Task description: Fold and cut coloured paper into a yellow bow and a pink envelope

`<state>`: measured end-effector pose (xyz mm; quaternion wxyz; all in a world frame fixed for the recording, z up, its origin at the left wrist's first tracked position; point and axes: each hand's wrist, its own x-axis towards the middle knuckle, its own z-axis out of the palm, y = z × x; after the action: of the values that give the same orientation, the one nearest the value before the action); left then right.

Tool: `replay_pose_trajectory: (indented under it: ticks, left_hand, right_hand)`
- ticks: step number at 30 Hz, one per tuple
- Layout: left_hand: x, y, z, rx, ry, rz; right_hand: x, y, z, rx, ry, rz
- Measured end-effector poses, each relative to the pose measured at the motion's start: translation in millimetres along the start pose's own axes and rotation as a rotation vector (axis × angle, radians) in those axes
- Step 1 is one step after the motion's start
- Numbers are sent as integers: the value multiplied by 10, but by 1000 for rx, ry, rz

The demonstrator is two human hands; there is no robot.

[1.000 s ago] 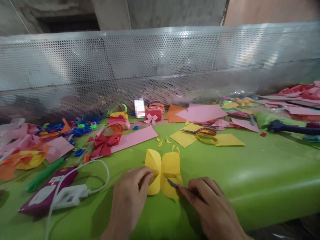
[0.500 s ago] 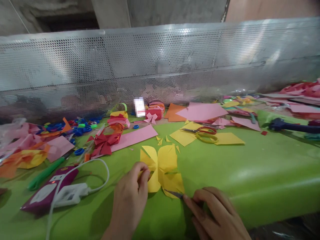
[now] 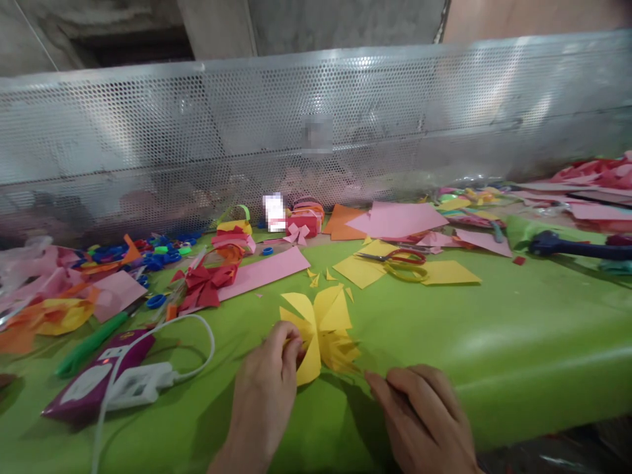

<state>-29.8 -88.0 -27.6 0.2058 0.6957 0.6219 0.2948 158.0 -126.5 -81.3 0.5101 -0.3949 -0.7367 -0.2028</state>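
A yellow folded paper shape (image 3: 320, 326) with four petal-like flaps lies on the green table cover (image 3: 444, 329). My left hand (image 3: 269, 395) pinches its left side near the middle fold. My right hand (image 3: 424, 418) rests just right of the paper with its fingers curled; the thin dark blade seen in it earlier is hidden, and the hand is smeared by motion. The paper's lower right flap looks ragged and blurred.
Red-handled scissors (image 3: 397, 258) lie on yellow sheets behind. A pink strip (image 3: 266, 271), a red paper bow (image 3: 205, 286), a green pen (image 3: 86, 345), and a purple device with a white cable (image 3: 93, 382) sit to the left. A perforated metal barrier (image 3: 316, 131) runs across the back.
The yellow paper has turned and lifted slightly, its flaps spreading. My right hand drew back toward me and the blade tip is no longer visible. My left hand kept its pinch.
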Motion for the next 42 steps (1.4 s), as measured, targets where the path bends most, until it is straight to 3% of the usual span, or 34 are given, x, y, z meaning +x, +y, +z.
replay_pose_trajectory:
  ticks: [7, 11, 20, 25, 32, 42]
  left_hand:
    - [61, 56, -29, 41, -36, -26]
    - [60, 47, -30, 94, -45, -14]
    - [22, -52, -43, 371, 182, 220]
    - [11, -50, -72, 433, 178, 312]
    - [22, -78, -47, 388, 72, 244]
    - [-10, -121, -47, 88, 87, 94]
  right_hand:
    - [104, -23, 50, 36, -64, -15]
    - [184, -54, 36, 48, -97, -123]
    - [200, 8, 33, 157, -199, -57]
    - [177, 10, -23, 189, -212, -57]
    - [116, -45, -10, 120, -217, 12]
    - [112, -100, -36, 40, -250, 52]
